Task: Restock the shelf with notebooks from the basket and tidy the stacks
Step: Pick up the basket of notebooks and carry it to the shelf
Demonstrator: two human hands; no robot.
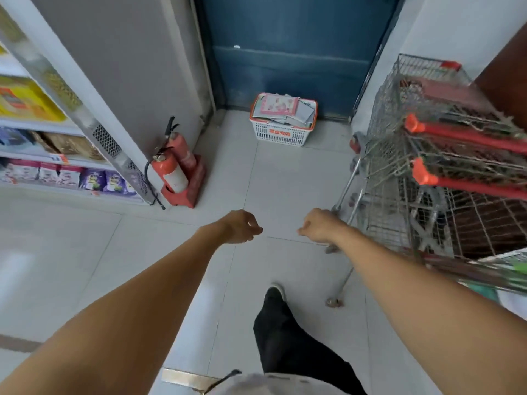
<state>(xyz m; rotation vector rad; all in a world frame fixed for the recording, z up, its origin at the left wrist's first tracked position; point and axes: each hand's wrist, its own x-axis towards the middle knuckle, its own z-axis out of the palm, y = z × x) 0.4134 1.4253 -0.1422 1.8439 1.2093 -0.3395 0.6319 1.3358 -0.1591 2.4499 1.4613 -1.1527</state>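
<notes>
basket [283, 121] on floor ahead by the blue door [291, 52], heaped with notebooks [279, 105] — well apart from both hands. left hand [241, 226] and right hand [320, 226] held out over the tiles, fingers loosely curled, holding nothing. shelf [42, 132] at left edge, stocked; no notebooks seen on it. carts [445, 155] crowd the right, extinguishers [174, 166] stand left of the path. risk — heaped notebooks could slide off if the basket is lifted tilted; right arm passes near the carts and could snag.

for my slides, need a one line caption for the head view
Both empty hands, left hand and right hand, reach toward the basket of notebooks.
</notes>
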